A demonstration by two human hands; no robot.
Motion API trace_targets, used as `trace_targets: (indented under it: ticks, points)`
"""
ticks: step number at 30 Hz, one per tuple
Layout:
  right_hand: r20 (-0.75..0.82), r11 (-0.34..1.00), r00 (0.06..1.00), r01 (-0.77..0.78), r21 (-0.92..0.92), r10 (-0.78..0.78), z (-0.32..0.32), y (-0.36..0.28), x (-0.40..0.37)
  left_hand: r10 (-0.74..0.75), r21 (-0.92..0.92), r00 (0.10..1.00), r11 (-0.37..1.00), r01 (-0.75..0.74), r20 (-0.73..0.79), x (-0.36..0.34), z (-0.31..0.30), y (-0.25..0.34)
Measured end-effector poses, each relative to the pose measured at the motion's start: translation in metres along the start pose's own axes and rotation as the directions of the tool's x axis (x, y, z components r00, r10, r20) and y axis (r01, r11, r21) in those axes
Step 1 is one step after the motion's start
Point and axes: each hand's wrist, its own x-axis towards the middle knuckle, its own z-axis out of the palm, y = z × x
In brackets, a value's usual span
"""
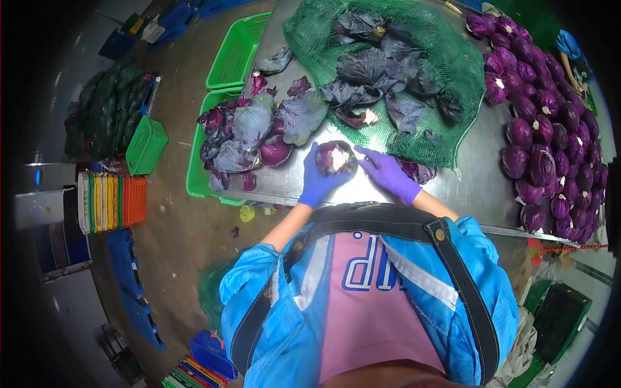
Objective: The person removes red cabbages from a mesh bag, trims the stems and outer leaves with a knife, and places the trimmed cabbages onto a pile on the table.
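A red cabbage with its pale cut stem end turned up is held over the steel table. My left hand, in a blue glove, wraps round its left and lower side. Close to the cabbage's right side is my right hand, in a purple-blue glove. Its fingers are closed and point at the cabbage; what they hold, if anything, I cannot make out. Beyond both hands lies a green mesh sack with loose dark cabbage leaves on it. More purple cabbage shows partly behind my right hand.
Many trimmed red cabbages are piled along the table's right side. At the left, a green crate is heaped with outer leaves, beside another green crate. Stacked coloured crates stand on the floor. A co-worker's arm shows far right.
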Motion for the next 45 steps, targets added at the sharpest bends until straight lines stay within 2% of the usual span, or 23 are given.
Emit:
trace_targets:
  ticks: [1, 2, 4, 6, 15, 17, 19, 21, 23, 25, 27, 29, 30, 32, 34, 35, 36, 38, 39, 40, 42, 43, 45]
  points:
    - [-0.085, 0.985, 0.987, 0.130, -0.110, -0.139, 0.011, 0.009, -0.002, 0.019, -0.080, 0.999, 0.997, -0.021, -0.025, 0.005, 0.006, -0.008]
    - [-0.086, 0.986, 0.987, 0.129, -0.110, -0.139, 0.011, 0.007, -0.001, 0.037, -0.158, 0.998, 0.986, -0.045, -0.048, 0.012, 0.011, -0.018]
    - [-0.089, 0.991, 0.995, -0.049, -0.128, 0.037, 0.010, 0.006, 0.000, 0.110, -0.085, 0.994, 0.990, -0.112, -0.025, 0.032, 0.014, -0.054]
    - [-0.128, 0.986, 0.992, -0.016, -0.166, -0.006, 0.006, 0.019, 0.002, 0.264, 0.196, 0.953, 0.953, -0.232, -0.152, 0.044, 0.021, -0.076]
    - [-0.241, 0.973, 0.961, 0.086, -0.213, -0.138, 0.001, 0.026, 0.009, 0.189, 0.085, 0.977, 0.980, -0.181, -0.101, 0.052, 0.028, -0.058]
    - [-0.184, 0.977, 0.983, -0.012, -0.214, -0.028, -0.006, 0.022, 0.013, 0.196, 0.065, 0.979, 0.979, -0.192, -0.052, 0.052, 0.031, -0.045]
    - [-0.193, 0.970, 0.981, -0.064, -0.235, 0.019, -0.006, 0.016, 0.017, 0.098, -0.202, 0.994, 0.976, -0.086, 0.050, 0.053, 0.036, -0.037]
    - [-0.201, 0.960, 0.978, -0.112, -0.257, 0.060, -0.002, 0.016, 0.021, 0.107, -0.185, 0.994, 0.977, -0.103, 0.015, 0.056, 0.038, -0.053]
    - [-0.342, 0.977, 0.938, -0.119, -0.175, 0.053, 0.008, 0.022, 0.023, 0.117, -0.166, 0.993, 0.979, -0.119, -0.022, 0.057, 0.038, -0.070]
    - [-0.352, 0.974, 0.931, -0.163, -0.159, 0.099, 0.009, 0.015, 0.024, 0.301, 0.181, 0.946, 0.944, -0.277, -0.122, 0.055, 0.040, -0.073]
    - [-0.363, 0.968, 0.920, -0.210, -0.140, 0.148, 0.003, 0.008, 0.024, 0.327, 0.277, 0.935, 0.919, -0.281, -0.138, 0.051, 0.041, -0.065]
    - [-0.259, 0.962, 0.934, -0.269, -0.056, 0.246, -0.003, 0.006, 0.027, 0.350, 0.369, 0.925, 0.887, -0.276, -0.150, 0.046, 0.045, -0.050]
    - [-0.259, 0.961, 0.934, -0.270, -0.055, 0.247, -0.004, 0.018, 0.031, 0.286, 0.319, 0.937, 0.923, -0.213, -0.201, 0.044, 0.048, -0.044]
    - [-0.367, 0.880, 0.809, -0.359, 0.310, 0.459, -0.006, 0.064, 0.037, 0.219, 0.264, 0.944, 0.953, -0.151, -0.249, 0.040, 0.047, -0.043]
    - [-0.326, 0.872, 0.812, -0.414, 0.263, 0.484, -0.010, 0.114, 0.038, 0.180, 0.019, 0.974, 0.984, -0.179, -0.137, 0.037, 0.031, -0.050]
    - [-0.281, 0.856, 0.810, -0.471, 0.213, 0.515, -0.013, 0.113, 0.039, 0.267, 0.046, 0.952, 0.964, -0.263, -0.150, 0.035, 0.022, -0.051]
    - [-0.280, 0.856, 0.811, -0.469, 0.216, 0.514, -0.014, 0.111, 0.038, 0.268, 0.050, 0.952, 0.963, -0.263, -0.150, 0.031, 0.013, -0.051]
    - [-0.442, 0.907, 0.809, -0.419, 0.027, 0.387, -0.036, 0.050, 0.030, 0.130, -0.059, 0.992, 0.990, -0.129, 0.008, 0.021, 0.001, -0.024]
    - [-0.442, 0.896, 0.807, -0.444, -0.018, 0.391, -0.043, 0.031, 0.031, -0.083, -0.160, 0.991, 0.982, 0.099, 0.105, 0.022, 0.003, 0.007]
    - [-0.437, 0.895, 0.809, -0.445, -0.019, 0.393, -0.046, 0.017, 0.031, -0.087, -0.161, 0.991, 0.982, 0.102, 0.101, 0.022, 0.004, 0.001]
    - [-0.322, 0.993, 0.942, -0.112, -0.031, 0.096, -0.046, 0.000, 0.025, 0.115, 0.098, 0.983, 0.987, -0.130, 0.144, 0.023, 0.003, -0.020]
    - [-0.246, 0.997, 0.969, -0.039, -0.074, 0.020, -0.038, 0.007, 0.023, 0.242, 0.268, 0.939, 0.914, -0.305, 0.246, 0.028, 0.002, -0.023]
    - [-0.202, 0.996, 0.977, -0.079, -0.049, 0.068, -0.026, 0.011, 0.018, 0.231, 0.268, 0.946, 0.919, -0.289, 0.226, 0.036, 0.017, -0.030]
